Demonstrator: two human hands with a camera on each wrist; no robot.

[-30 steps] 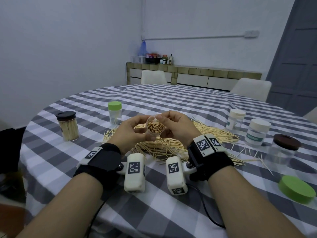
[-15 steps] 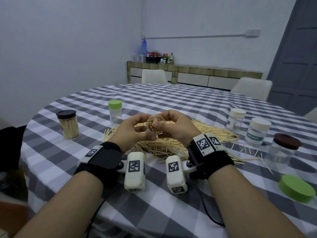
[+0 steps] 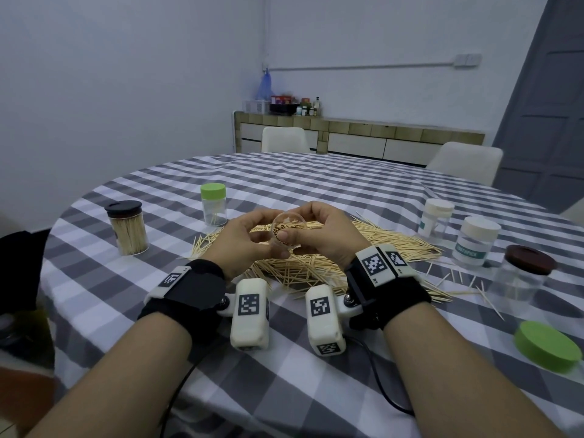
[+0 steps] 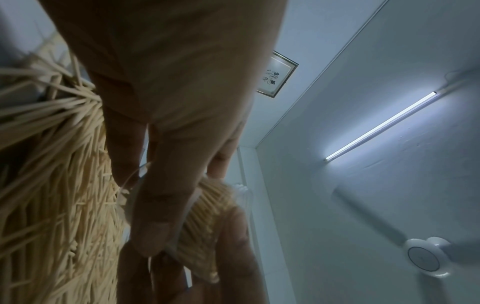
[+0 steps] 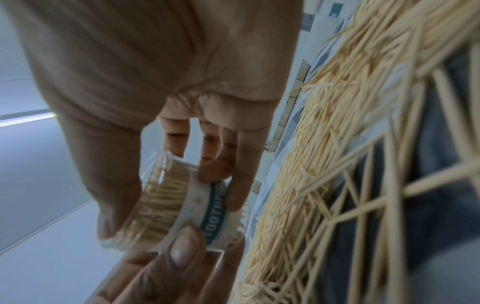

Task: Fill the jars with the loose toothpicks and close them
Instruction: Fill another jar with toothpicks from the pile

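Observation:
A small clear jar (image 3: 288,228) packed with toothpicks is held tilted above the loose toothpick pile (image 3: 316,263), its open mouth facing me. My left hand (image 3: 249,241) and right hand (image 3: 319,238) both grip it, fingers curled round its sides. In the right wrist view the jar (image 5: 182,201) shows a white and teal "TOOTHPICK" label, with my right fingers (image 5: 233,185) on it and a left thumb (image 5: 179,248) pressing from below. The left wrist view has my fingers (image 4: 161,205) wrapped over the jar (image 4: 205,216). No lid is on this jar.
On the left stand a black-lidded jar (image 3: 127,228) full of toothpicks and a green-lidded jar (image 3: 214,205). To the right are two white-lidded jars (image 3: 437,220) (image 3: 475,241), a brown-lidded clear jar (image 3: 521,273) and a loose green lid (image 3: 548,346). Stray toothpicks (image 3: 467,279) lie nearby.
Both hands have kept the jar and turned it slightly. The right thumb now lies across the jar's front below its mouth.

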